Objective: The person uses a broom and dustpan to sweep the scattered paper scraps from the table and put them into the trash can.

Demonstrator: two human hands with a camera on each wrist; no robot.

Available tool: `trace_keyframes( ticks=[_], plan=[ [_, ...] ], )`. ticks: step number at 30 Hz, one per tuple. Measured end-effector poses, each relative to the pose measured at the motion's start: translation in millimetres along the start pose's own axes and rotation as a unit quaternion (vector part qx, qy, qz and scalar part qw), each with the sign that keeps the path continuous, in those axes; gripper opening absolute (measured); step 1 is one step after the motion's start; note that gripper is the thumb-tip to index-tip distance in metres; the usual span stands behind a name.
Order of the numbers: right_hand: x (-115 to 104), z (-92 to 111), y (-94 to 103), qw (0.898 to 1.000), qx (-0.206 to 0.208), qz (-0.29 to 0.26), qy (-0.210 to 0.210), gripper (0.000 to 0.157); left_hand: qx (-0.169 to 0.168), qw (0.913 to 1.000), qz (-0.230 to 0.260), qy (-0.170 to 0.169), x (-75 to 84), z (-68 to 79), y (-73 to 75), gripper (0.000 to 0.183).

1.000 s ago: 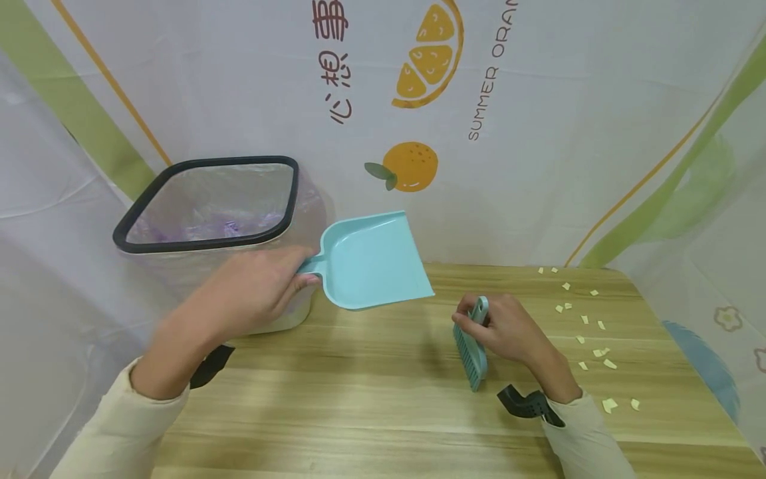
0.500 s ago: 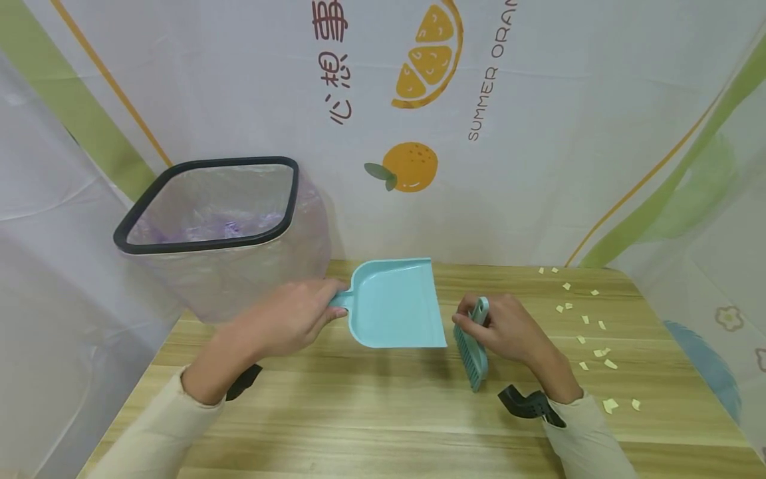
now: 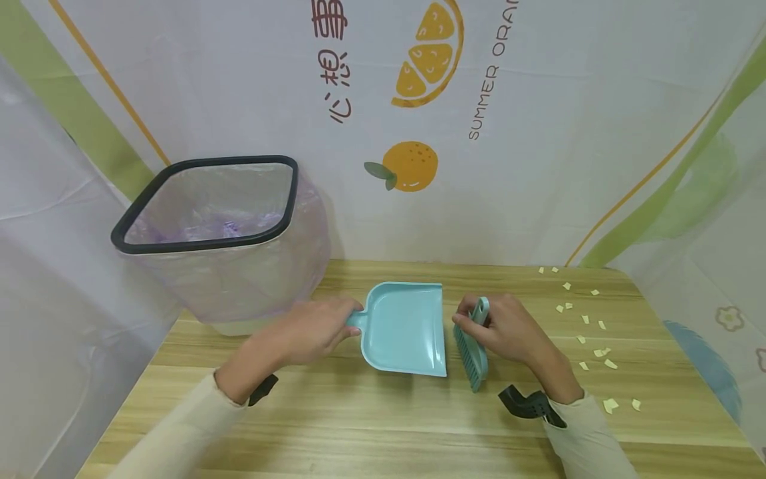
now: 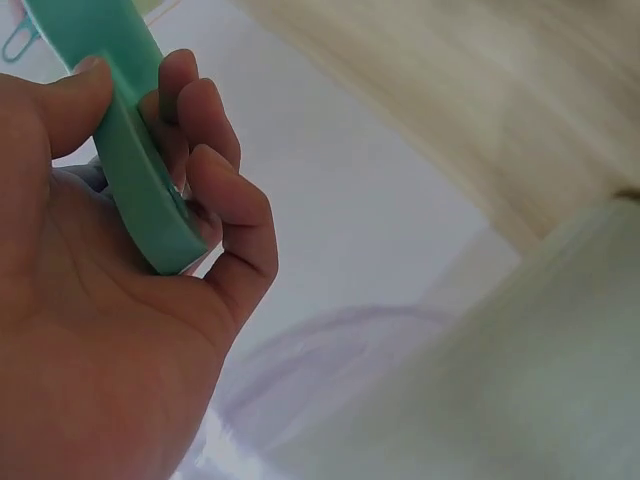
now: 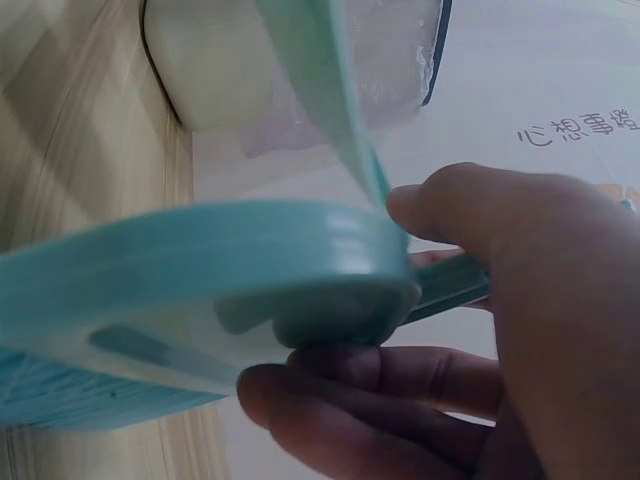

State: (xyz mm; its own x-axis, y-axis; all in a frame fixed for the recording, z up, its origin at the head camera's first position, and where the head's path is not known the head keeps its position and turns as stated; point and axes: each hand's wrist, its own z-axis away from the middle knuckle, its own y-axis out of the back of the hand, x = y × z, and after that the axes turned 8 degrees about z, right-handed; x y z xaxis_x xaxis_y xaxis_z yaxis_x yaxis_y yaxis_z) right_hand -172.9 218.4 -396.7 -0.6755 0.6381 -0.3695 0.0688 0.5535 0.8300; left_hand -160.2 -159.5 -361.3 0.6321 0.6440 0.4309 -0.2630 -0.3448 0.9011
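A light-blue dustpan [image 3: 403,327] is held by its handle in my left hand [image 3: 314,330], its flat lip facing right. In the left wrist view, the fingers and thumb curl round the dustpan's handle [image 4: 150,205]. My right hand [image 3: 511,329] grips a small blue-green hand brush [image 3: 474,352] just right of the pan's lip, bristles toward the table. A narrow gap parts lip and brush. The right wrist view shows thumb and fingers about the brush [image 5: 200,260]. Small pale paper scraps [image 3: 585,319] lie scattered to the right of the right hand.
A bin [image 3: 257,279] with a black rim and a clear purplish liner stands at the back left. The wood-grain table [image 3: 359,426] ends at the back against a white printed curtain [image 3: 538,166]. Black straps sit on both wrists.
My left hand has brought the dustpan down and to the right, from beside the bin to near the brush. The right hand and the scraps have stayed put.
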Motion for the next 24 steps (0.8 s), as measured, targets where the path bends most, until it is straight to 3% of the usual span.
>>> trace_keyframes(
  ticks=[9, 16, 24],
  plan=[
    [1, 1, 0.5, 1.000, -0.010, -0.006, -0.011, 0.012, -0.031, 0.9989, 0.034, -0.007, -10.1, -11.7, -25.8, 0.030],
    [1, 0, 1.9, 1.000, -0.010, -0.008, -0.010, 0.009, -0.056, 0.9976, 0.039, 0.007, -16.6, -16.5, -41.8, 0.033],
    [1, 1, 2.7, 1.000, -0.018, -0.003, -0.019, 0.006, -0.063, 0.9965, 0.053, 0.018, -21.6, -21.6, -54.0, 0.034]
  ],
)
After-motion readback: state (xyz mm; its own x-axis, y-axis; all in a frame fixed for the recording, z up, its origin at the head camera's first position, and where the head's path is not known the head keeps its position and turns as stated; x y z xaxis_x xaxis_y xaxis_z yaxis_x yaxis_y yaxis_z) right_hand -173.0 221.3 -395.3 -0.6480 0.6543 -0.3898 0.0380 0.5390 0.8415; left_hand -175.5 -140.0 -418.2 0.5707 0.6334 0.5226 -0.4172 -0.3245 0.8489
